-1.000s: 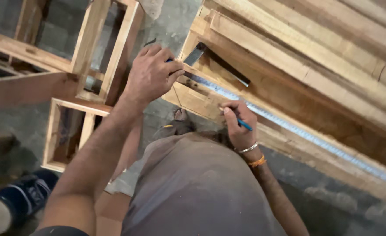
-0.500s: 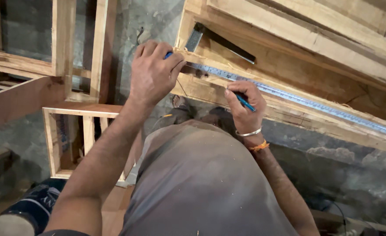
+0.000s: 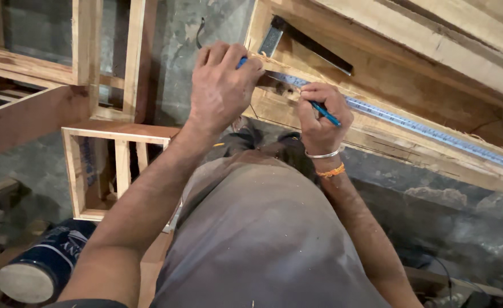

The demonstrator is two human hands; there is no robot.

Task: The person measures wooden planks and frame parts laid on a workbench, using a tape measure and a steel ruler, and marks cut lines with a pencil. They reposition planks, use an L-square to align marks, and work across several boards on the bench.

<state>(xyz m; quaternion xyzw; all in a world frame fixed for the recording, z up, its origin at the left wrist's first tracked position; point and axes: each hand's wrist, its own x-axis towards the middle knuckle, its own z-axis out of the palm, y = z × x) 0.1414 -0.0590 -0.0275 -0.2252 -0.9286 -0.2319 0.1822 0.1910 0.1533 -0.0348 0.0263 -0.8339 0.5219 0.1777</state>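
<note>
My left hand (image 3: 224,85) presses down on the blue case of a tape measure at the end of a wooden beam (image 3: 411,148). The steel tape (image 3: 428,130) runs from it to the right along the beam's top. My right hand (image 3: 318,117) grips a blue pen (image 3: 324,113) with its tip against the wood beside the tape. A try square (image 3: 308,48) with a black blade lies on the plank just behind the hands.
Stacked timber planks (image 3: 434,40) fill the upper right. Wooden frames (image 3: 100,68) stand at the left, a small open box frame (image 3: 114,165) below them. A blue and white can (image 3: 43,268) lies at the lower left on the concrete floor (image 3: 462,222).
The view has shifted, so beam and hands sit higher and closer. My right hand slid left along the tape toward my left hand. Both hands keep their grips.
</note>
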